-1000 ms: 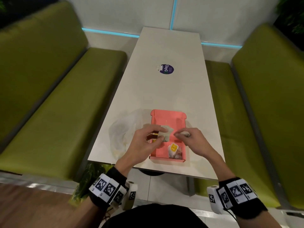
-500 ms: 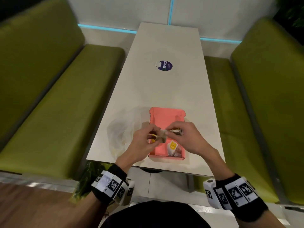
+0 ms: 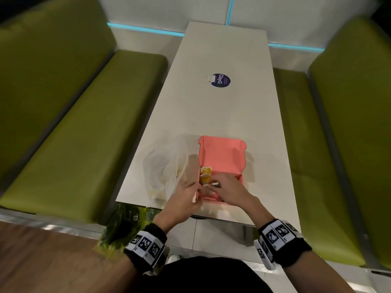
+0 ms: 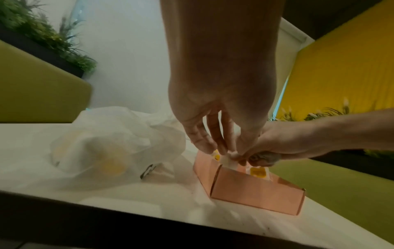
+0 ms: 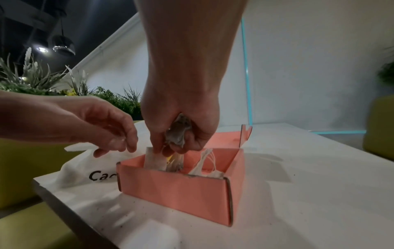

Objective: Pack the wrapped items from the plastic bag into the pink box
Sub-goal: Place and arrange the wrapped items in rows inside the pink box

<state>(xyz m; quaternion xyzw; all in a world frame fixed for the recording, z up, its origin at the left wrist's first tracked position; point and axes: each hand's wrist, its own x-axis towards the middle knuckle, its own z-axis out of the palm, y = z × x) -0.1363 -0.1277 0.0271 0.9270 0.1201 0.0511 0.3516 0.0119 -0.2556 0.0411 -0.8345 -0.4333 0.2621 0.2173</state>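
Wrapped item (image 5: 178,133) stands upright, long axis vertical, lower end inside pink box (image 5: 177,190) at near desk (image 3: 222,115) edge; right hand (image 5: 181,107) grips its crumpled top; only the right wrist view shows this grip; left hand (image 3: 186,197) fingers loosely curled, touching white wrapper corner (image 4: 229,160); plastic bag (image 4: 110,148) just left of box.

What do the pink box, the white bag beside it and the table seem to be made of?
The pink box looks like matte cardboard: folded flaps and a raw brown edge show at its corners. The white bag seems to be thin, half-clear plastic film, crumpled, with yellow shapes showing through. The table has a smooth off-white top, probably laminate; its faint sheen and hard edge suggest that, though the core is hidden.
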